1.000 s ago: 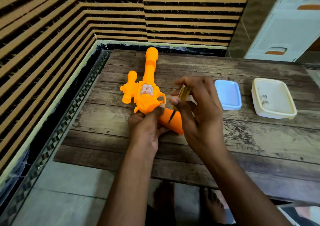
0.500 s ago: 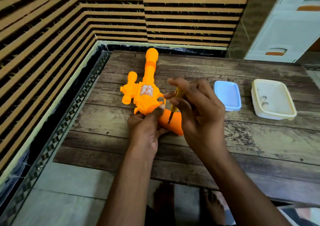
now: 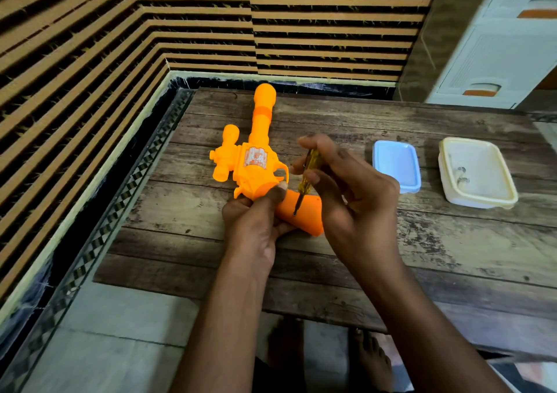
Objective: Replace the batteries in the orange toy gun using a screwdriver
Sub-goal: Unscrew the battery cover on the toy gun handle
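Orange plastic fills the middle of the head view: the orange toy gun (image 3: 256,163) lies on its side on the wooden table (image 3: 422,242), barrel pointing away from me toward the striped wall (image 3: 90,46), handle angled back toward my right. My left hand (image 3: 256,221) is clamped on the gun where body meets handle, thumb pressed on top, pinning it to the boards. My right hand (image 3: 346,187) pinches the screwdriver (image 3: 306,178) by its yellow translucent handle between thumb and fingertips, the other fingers loosely curled. The shaft slants down and left, and its tip sits on the upper face of the handle, at what I take to be the screw of the battery cover; the screw itself is too small for me to make out.

To the right, well apart from the gun, sit a blue lid (image 3: 396,165) and a cream container (image 3: 479,172) with a couple of small items inside, which I cannot identify.

I judge this to be the unscrewing step, early in the task, since the cover looks closed and no batteries are in sight. Next I need the tip seated squarely, downward pressure kept, and the handle rolled between my fingers while my left hand stops the gun from twisting.
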The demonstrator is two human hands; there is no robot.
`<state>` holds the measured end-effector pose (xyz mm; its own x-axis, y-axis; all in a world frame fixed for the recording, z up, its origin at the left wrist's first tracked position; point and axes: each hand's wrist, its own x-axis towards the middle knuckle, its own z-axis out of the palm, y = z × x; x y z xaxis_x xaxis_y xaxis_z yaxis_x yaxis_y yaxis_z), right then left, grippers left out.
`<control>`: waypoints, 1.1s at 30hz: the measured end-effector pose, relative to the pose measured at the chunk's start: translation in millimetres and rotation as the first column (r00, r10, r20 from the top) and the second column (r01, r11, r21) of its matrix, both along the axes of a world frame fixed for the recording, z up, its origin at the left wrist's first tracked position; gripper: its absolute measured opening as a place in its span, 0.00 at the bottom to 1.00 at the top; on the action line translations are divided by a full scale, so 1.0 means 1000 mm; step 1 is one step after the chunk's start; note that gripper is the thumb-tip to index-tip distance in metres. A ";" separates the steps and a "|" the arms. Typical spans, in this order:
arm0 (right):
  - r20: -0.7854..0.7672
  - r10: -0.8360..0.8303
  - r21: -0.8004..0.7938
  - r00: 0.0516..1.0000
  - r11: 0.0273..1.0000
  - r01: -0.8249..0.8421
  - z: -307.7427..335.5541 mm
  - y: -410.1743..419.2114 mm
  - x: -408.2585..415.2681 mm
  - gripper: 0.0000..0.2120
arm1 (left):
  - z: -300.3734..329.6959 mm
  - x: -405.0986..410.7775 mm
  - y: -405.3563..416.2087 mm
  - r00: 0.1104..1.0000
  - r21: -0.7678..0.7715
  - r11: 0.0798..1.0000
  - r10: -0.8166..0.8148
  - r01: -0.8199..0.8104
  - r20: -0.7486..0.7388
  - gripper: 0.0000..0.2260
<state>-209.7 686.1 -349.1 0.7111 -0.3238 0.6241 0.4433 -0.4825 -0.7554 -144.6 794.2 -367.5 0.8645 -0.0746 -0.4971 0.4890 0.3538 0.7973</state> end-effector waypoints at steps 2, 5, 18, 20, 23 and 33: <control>0.004 -0.018 -0.030 1.000 0.999 0.018 0.000 0.000 -0.002 0.18 | 0.000 0.000 0.000 1.000 -0.004 1.000 -0.006 0.006 0.005 0.09; 0.006 -0.072 -0.103 0.997 0.992 0.072 0.000 0.000 -0.002 0.15 | 0.001 0.000 0.000 1.000 0.004 1.000 -0.007 0.007 0.004 0.08; 0.029 -0.053 -0.063 0.998 0.997 0.054 0.002 -0.003 0.000 0.12 | 0.006 -0.002 -0.001 1.000 0.009 1.000 0.000 0.000 -0.018 0.13; 0.023 -0.031 -0.067 0.999 0.997 0.033 0.001 -0.005 -0.001 0.13 | 0.005 -0.002 -0.001 1.000 0.003 1.000 0.004 -0.004 -0.017 0.14; 0.032 -0.045 -0.083 0.998 0.995 0.047 0.001 -0.003 -0.001 0.13 | 0.003 -0.001 0.000 1.000 -0.006 1.000 -0.006 0.006 -0.010 0.13; 0.053 -0.034 -0.108 0.998 0.993 0.040 0.000 0.000 0.000 0.15 | 0.004 -0.002 0.000 1.000 -0.015 1.000 -0.017 0.017 0.001 0.07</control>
